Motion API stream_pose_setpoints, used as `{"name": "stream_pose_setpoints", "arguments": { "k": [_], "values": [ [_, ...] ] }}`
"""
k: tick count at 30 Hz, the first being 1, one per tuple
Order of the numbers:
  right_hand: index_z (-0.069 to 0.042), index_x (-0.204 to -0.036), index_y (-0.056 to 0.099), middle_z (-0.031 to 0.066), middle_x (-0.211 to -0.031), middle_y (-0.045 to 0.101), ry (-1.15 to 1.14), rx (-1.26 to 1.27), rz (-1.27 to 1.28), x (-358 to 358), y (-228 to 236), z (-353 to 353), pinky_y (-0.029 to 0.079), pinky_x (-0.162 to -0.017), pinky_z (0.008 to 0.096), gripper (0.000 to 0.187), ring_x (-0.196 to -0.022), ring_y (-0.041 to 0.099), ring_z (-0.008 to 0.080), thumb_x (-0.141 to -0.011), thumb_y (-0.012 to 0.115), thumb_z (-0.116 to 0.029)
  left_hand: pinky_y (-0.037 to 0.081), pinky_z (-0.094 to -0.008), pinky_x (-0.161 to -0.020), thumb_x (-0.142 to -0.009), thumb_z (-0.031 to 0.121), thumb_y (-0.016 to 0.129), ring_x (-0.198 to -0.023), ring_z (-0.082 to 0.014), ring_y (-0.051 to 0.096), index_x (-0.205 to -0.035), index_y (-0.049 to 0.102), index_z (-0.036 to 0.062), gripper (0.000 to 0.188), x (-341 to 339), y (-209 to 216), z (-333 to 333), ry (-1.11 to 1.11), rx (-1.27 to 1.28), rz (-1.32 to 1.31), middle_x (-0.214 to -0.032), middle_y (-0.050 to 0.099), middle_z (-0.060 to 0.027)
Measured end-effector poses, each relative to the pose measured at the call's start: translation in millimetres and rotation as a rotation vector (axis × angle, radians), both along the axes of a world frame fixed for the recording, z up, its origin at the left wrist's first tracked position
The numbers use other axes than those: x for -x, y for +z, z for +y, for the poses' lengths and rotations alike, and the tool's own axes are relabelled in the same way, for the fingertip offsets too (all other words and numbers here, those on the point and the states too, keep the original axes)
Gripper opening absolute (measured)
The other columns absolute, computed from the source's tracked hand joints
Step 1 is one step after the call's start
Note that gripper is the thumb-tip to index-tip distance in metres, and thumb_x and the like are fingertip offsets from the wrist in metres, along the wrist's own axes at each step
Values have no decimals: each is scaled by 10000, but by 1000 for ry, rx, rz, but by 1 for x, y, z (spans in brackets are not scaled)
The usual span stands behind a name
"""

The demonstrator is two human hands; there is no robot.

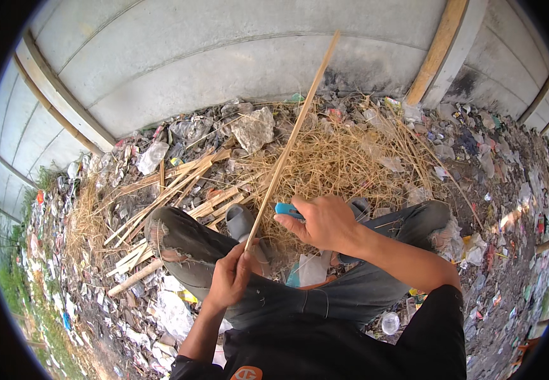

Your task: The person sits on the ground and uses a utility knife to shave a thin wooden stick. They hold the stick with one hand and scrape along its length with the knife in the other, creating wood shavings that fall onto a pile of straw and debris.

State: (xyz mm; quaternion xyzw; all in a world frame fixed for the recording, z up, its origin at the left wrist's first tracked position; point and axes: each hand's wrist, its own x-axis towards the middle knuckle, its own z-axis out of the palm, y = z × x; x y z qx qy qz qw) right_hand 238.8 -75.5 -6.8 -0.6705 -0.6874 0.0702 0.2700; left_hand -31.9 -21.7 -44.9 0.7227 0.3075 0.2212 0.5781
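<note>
My left hand [229, 277] is closed round the lower end of a long, pale bamboo strip [294, 136]. The strip slants up and to the right, with its far tip in front of the wall. Just right of the strip, my right hand [326, 221] grips a blue-handled cutter knife [287, 210], its thumb lying along the near side. I cannot make out the blade, and the fingers cover most of the handle. Below the hands are my bent knees in torn dark trousers, with a grey slipper [240, 221] showing beside the strip.
Split bamboo strips [176, 185] lie piled at the left. A heap of straw-like shavings [334, 155] covers the ground ahead, with a pale rock [253, 130] behind it. Plastic litter spreads all around. A concrete panel wall [224, 57] with posts [437, 54] stands at the back.
</note>
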Motion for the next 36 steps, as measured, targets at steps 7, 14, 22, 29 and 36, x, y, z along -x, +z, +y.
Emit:
{"name": "stream_pose_setpoints", "arguments": {
  "k": [7,14,22,29,36],
  "values": [
    [-33,-824,640,172,-563,602,-273,-22,13,-65,5,33,483,-506,476,608,-543,649,363,-1068,533,-580,331,-234,-533,-1142,222,473,-584,-27,406,-1410,598,-35,391,17,-1,-6,4,-228,146,-657,448,65],
    [-40,-1002,707,153,-567,636,-136,115,-148,-42,-6,17,539,-532,502,654,-556,681,370,-1081,438,-631,339,-249,-532,-1128,233,494,-588,-33,419,-1389,617,-39,397,24,-3,-9,-3,-181,205,-638,445,66],
    [-61,-855,660,110,-508,577,-202,-23,-197,-84,6,43,485,-468,442,597,-466,624,301,-1080,502,-591,318,-237,-519,-1130,255,487,-567,-14,405,-1393,605,-47,417,39,-12,-1,0,-136,198,-625,434,79],
    [-13,-863,696,165,-587,586,-514,-131,-65,-187,18,66,445,-563,513,723,-540,570,357,-1083,434,-650,403,-294,-543,-1102,219,529,-558,-80,462,-1351,656,-28,373,84,0,-5,-41,-107,325,-591,462,12],
    [19,-710,607,159,-609,513,-856,-185,135,-311,41,38,397,-627,505,755,-576,504,314,-1087,452,-616,321,-231,-517,-1130,280,508,-553,-17,404,-1366,623,-52,423,115,-14,-15,-20,245,156,-620,446,93]
  ]
}}
